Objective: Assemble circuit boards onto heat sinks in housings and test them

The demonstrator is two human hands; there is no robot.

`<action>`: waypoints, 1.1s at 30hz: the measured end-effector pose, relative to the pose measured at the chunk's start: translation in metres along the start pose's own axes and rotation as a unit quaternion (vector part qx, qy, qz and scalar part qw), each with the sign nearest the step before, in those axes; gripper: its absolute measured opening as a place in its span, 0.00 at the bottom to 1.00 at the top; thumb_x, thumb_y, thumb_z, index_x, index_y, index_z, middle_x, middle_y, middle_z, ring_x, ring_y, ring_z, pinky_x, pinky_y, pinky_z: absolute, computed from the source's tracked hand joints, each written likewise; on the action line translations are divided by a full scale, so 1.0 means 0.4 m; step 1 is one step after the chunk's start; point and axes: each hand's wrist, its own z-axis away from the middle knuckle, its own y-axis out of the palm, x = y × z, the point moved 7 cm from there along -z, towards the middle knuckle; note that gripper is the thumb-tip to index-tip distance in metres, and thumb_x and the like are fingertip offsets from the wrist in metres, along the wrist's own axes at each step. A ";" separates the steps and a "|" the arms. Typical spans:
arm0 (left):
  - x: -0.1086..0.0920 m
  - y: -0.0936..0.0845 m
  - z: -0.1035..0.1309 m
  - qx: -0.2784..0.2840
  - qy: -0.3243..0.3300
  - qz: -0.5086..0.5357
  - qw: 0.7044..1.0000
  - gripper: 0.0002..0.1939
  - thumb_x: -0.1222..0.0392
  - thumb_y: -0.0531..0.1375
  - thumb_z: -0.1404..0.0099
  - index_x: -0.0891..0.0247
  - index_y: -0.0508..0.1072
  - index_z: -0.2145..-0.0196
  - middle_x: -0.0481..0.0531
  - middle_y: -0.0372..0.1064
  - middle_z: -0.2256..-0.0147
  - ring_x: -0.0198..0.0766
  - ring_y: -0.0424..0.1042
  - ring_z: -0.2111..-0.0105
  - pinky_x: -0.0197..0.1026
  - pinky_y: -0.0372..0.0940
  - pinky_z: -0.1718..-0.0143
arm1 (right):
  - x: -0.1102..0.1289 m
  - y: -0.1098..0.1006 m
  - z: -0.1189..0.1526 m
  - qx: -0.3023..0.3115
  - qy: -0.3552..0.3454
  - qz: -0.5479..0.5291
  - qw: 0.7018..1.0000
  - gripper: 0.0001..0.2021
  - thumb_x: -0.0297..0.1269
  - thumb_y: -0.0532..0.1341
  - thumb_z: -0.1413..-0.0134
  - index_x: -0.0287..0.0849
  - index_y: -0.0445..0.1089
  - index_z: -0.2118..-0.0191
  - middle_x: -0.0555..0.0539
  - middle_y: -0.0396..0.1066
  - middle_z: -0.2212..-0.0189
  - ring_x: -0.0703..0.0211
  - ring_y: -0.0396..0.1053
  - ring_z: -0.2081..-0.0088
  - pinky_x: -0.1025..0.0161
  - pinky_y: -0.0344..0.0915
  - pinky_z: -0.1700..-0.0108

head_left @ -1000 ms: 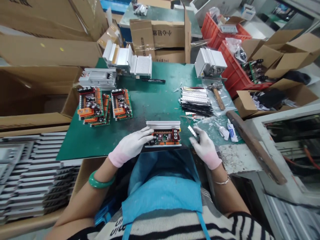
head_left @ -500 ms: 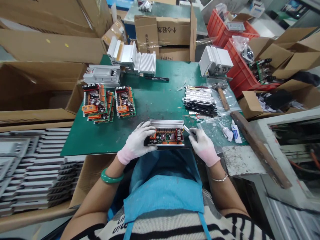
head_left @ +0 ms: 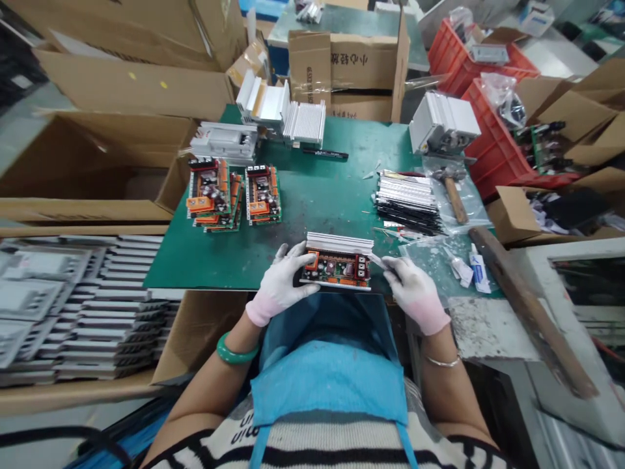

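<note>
Two gloved hands: L hand (head_left: pixel 288 283) grips circuit board unit (head_left: pixel 338 264), R hand (head_left: pixel 415 290) pinches pale strip (head_left: pixel 378 261) nr its end

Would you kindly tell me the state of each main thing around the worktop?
Left hand, gripping the board assembly at its left end
Right hand, pinching a thin strip
Large left carton, open
Black marker, lying flat, cap unclear
Small hammer, lying on plastic bag
Left circuit boards, stacked

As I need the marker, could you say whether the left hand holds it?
No, the marker lies on the table, away from the left hand.
</note>
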 end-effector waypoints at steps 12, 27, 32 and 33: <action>-0.002 -0.011 0.000 -0.017 0.004 0.030 0.999 0.32 0.35 0.60 0.38 0.59 0.69 0.44 0.61 0.60 0.38 0.51 0.59 0.37 0.58 0.48 0.32 | 0.028 0.010 -0.085 -0.050 -0.114 -0.056 0.991 0.06 0.32 0.59 0.40 0.45 0.74 0.64 0.45 0.78 0.64 0.53 0.75 0.61 0.56 0.68 0.55; 0.008 -0.011 0.000 -0.045 0.002 0.013 0.999 0.34 0.32 0.59 0.38 0.59 0.68 0.45 0.61 0.60 0.38 0.52 0.60 0.37 0.58 0.53 0.33 | -0.069 -0.039 -0.020 -0.144 0.201 -0.092 0.965 0.24 0.47 0.58 0.42 0.40 0.68 0.43 0.44 0.74 0.64 0.53 0.70 0.63 0.56 0.67 0.57; 0.018 -0.008 0.000 -0.054 -0.008 0.015 0.998 0.32 0.33 0.61 0.40 0.58 0.69 0.47 0.60 0.61 0.38 0.52 0.60 0.38 0.58 0.52 0.33 | -0.070 -0.037 -0.032 -0.143 0.207 -0.142 0.957 0.24 0.45 0.57 0.43 0.42 0.68 0.43 0.44 0.76 0.60 0.52 0.72 0.62 0.54 0.68 0.54; 0.021 -0.007 0.000 -0.053 -0.014 0.016 0.998 0.31 0.34 0.61 0.40 0.58 0.69 0.47 0.60 0.61 0.38 0.53 0.60 0.38 0.59 0.52 0.33 | -0.074 -0.036 -0.030 -0.143 0.214 -0.139 0.956 0.24 0.45 0.57 0.42 0.42 0.68 0.43 0.43 0.76 0.59 0.51 0.73 0.61 0.53 0.68 0.53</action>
